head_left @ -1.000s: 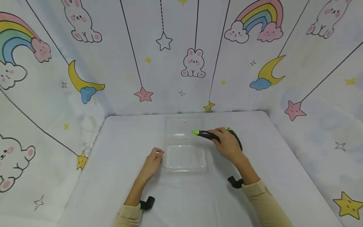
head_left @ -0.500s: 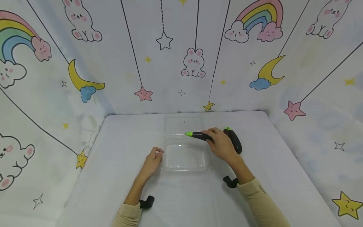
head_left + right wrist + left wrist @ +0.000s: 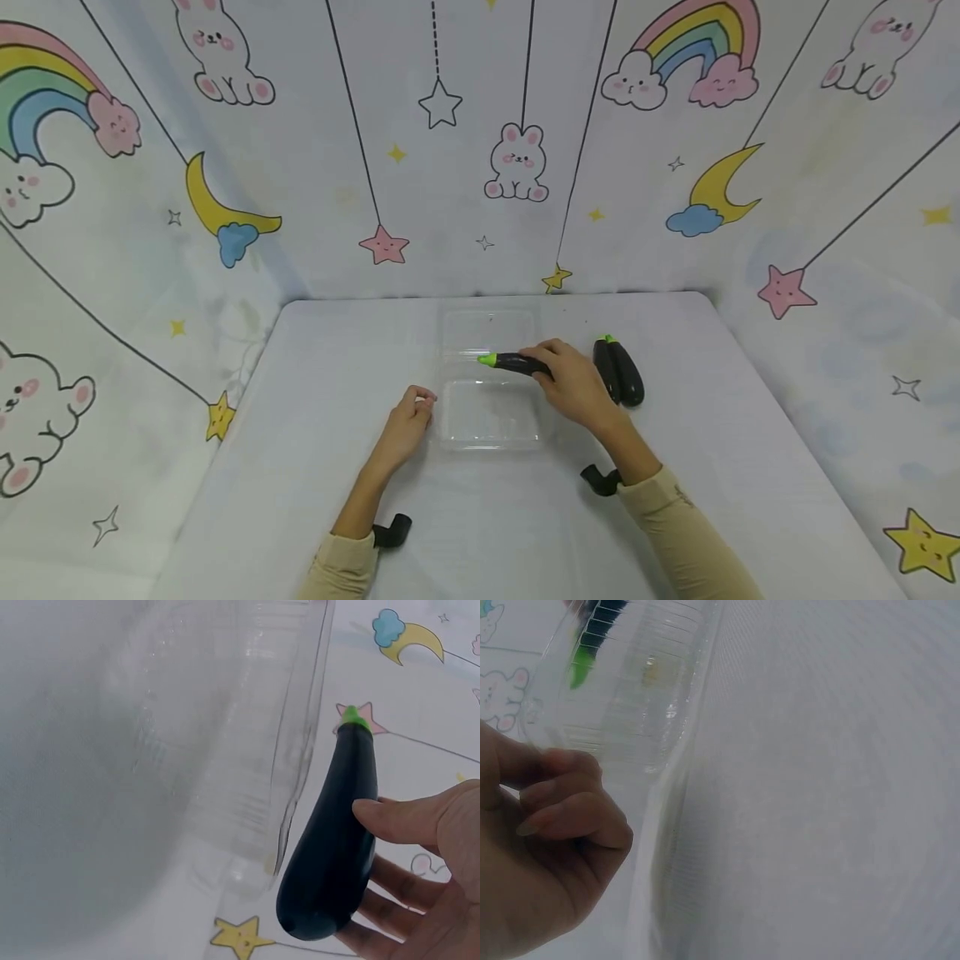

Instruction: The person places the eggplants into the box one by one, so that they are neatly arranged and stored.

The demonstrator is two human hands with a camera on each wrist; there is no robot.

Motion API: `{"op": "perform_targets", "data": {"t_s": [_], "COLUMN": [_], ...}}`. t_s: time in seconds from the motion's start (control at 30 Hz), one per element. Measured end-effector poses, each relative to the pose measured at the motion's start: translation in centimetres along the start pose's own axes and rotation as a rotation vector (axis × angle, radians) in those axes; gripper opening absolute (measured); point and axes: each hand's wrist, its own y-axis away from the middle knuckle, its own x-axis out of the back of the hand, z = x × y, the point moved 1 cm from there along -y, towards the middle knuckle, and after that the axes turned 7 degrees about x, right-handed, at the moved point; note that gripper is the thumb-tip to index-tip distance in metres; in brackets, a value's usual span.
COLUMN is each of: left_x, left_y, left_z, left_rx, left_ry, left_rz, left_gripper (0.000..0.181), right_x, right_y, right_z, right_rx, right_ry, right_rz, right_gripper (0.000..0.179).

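Tan sleeves (image 3: 348, 562) come in nearest, with black wrist mounts (image 3: 392, 531) just past the cuffs, above a counter (image 3: 300, 467) draped in white. Beyond them, the left hand (image 3: 405, 429) is at the left edge of a clear container (image 3: 491, 417), its fingers curled; the left wrist view shows that grip seemingly pinching a corner of the rim between thumb and forefinger. The container lies with two shallow halves, one nearer, one farther.

Farther over, the right hand (image 3: 572, 383) holds a dark eggplant (image 3: 517, 364), its grip pinching the body with the thumb on one side and fingers on the other. The eggplant hangs above the container, about where the halves meet, green tip pointing left; the right wrist view shows it clear of the plastic wall.

To do this carrying well, I would keep the thumb light on the smooth skin, level the eggplant along the long side of the near half, and lower the fat end clear of the rim. Thin plastic probably slides easily, so the left pinch should steady without bending it.

Right of that hand, two more eggplants (image 3: 630, 375) lie side by side; behind everything hangs a cartoon-printed backdrop (image 3: 465, 200).
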Motion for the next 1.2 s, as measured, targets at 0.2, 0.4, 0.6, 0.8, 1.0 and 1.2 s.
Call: {"op": "perform_targets", "data": {"t_s": [0.2, 0.4, 0.6, 0.8, 1.0, 1.2], "left_x": [-0.1, -0.1, -0.1, -0.2, -0.2, 0.0], "left_y": [0.0, 0.0, 0.0, -0.1, -0.2, -0.1], "left_z": [0.3, 0.4, 0.3, 0.2, 0.1, 0.0], "left_rx": [0.003, -0.001, -0.001, -0.007, -0.011, -0.002], "left_ry": [-0.008, -0.008, -0.009, -0.007, -0.011, -0.019], "left_rz": [0.003, 0.003, 0.008, 0.002, 0.005, 0.01], "left_gripper": [0.025, 0.025, 0.023, 0.023, 0.023, 0.023], "right_x": [-0.5, -0.9, -1.3, -1.6, -2.1, -3.0], "right_y": [-0.2, -0.6, -1.0, -1.3, -1.7, -2.1], "right_z": [-0.4, -1.0, -1.5, -1.8, -2.0, -2.1], "right_rx": [0.002, 0.015, 0.015, 0.024, 0.043, 0.041], "right_ry": [-0.007, 0.006, 0.031, 0.037, 0.047, 0.062], "right_rz": [-0.003, -0.008, -0.041, -0.042, -0.027, -0.041], "right_gripper": [0.04, 0.04, 0.041, 0.04, 0.039, 0.039]}}
